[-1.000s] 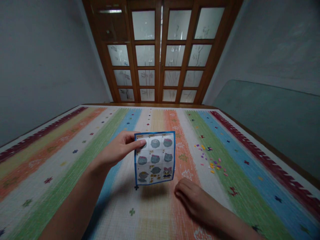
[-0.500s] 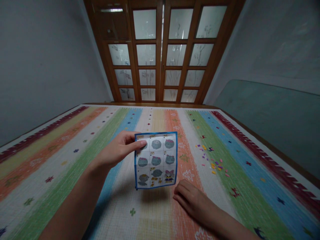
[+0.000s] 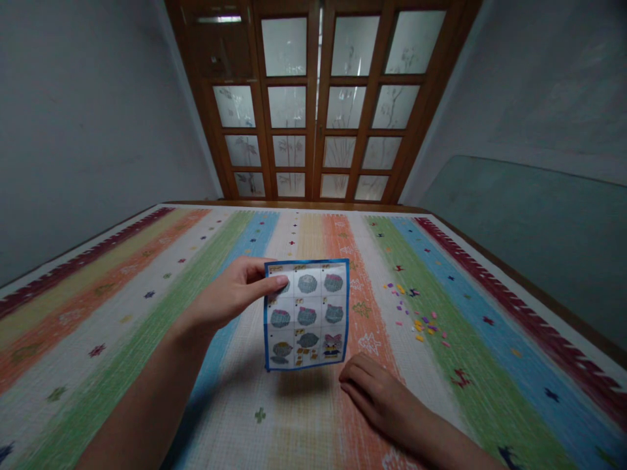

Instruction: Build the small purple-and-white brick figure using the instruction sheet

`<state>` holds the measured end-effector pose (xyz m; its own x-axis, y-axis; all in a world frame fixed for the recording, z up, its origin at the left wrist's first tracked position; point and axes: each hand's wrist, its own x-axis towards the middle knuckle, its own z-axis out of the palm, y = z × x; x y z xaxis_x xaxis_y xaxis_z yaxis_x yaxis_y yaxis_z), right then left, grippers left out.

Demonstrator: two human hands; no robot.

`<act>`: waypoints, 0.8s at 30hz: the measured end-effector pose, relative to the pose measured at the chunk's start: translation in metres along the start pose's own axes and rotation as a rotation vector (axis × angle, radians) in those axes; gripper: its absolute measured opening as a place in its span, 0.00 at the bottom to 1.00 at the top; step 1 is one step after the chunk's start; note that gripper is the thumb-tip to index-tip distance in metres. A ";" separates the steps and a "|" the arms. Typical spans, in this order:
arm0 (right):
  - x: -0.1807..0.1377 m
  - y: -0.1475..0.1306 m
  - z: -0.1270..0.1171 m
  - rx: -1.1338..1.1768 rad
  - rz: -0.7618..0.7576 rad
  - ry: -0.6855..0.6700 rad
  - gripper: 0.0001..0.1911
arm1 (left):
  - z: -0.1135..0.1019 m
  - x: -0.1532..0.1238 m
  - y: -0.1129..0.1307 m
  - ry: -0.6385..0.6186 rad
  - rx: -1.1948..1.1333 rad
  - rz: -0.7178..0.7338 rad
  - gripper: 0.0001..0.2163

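Observation:
My left hand [image 3: 245,287] pinches the upper left corner of a folded instruction sheet [image 3: 321,313] with its thumb in front. Blue edges frame the sheet, and its grid shows grey rounded block models, with a pink-and-yellow figure at the lower right. It stands tilted above the tablecloth, facing me, with a shadow beneath. My right hand [image 3: 375,388] rests on the cloth just right of the sheet's lower corner, its fingers curled together. What lies inside those fingers, if anything, is hidden. Several tiny purple, yellow and pink pieces [image 3: 425,320] lie scattered farther right.
A striped, patterned tablecloth [image 3: 215,378] covers the table. Beyond its far edge stand wooden doors [image 3: 314,104] with frosted panes. White walls rise on both sides, and a pale green panel [image 3: 529,228] leans at the right.
The sheet has shifted very slightly to the right. Both hands keep practically the same pose, and the small pieces lie as before.

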<state>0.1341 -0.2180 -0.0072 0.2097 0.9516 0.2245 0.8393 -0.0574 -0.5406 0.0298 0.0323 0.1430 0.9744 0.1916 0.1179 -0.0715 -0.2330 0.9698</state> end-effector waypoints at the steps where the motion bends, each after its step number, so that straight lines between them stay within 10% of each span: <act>1: 0.000 0.000 0.000 0.003 -0.008 0.004 0.08 | 0.000 0.000 0.000 -0.002 -0.005 -0.001 0.12; 24: -0.001 -0.001 0.000 -0.002 -0.014 0.009 0.10 | 0.000 -0.001 0.002 -0.003 0.006 0.001 0.13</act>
<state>0.1332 -0.2189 -0.0074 0.2024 0.9496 0.2396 0.8431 -0.0445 -0.5359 0.0291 0.0315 0.1445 0.9748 0.1889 0.1182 -0.0711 -0.2390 0.9684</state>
